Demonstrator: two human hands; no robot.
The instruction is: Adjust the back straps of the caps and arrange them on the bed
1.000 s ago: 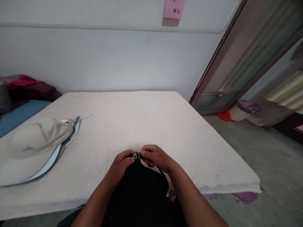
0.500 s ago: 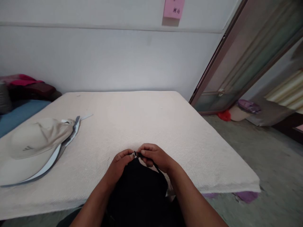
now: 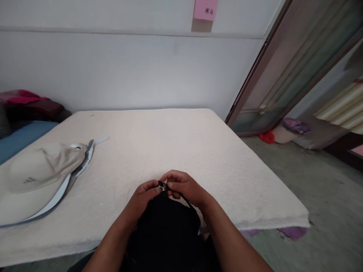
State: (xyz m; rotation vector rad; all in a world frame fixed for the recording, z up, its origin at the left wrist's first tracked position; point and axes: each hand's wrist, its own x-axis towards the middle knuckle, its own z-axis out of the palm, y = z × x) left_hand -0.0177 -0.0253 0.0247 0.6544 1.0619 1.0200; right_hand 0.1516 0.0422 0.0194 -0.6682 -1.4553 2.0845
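In front of me is a black cap (image 3: 170, 234), its rounded top towards me, near the front edge of the bed. My left hand (image 3: 145, 196) pinches the near end of its strap, beside a small light-rimmed buckle (image 3: 161, 184). My right hand (image 3: 184, 187) is closed on the black strap (image 3: 185, 200), thumb against curled fingers, right next to the buckle. The strap runs from my right fingers down the cap's right side, leaving a gap to the fabric. The fingertips of both hands nearly meet and partly hide the strap's end.
Beige caps (image 3: 42, 170) lie stacked on the left of the white-covered bed (image 3: 159, 139). Beyond are a blue surface (image 3: 25, 139) and folded dark and pink cloth (image 3: 31, 104). A sliding door (image 3: 255, 94) and a bin with a purple liner (image 3: 295, 126) stand right.
My right fingers have shifted slightly left, closer to the left hand. A dark strap end now shows above the buckle at the left fingertips. The view has turned slightly.
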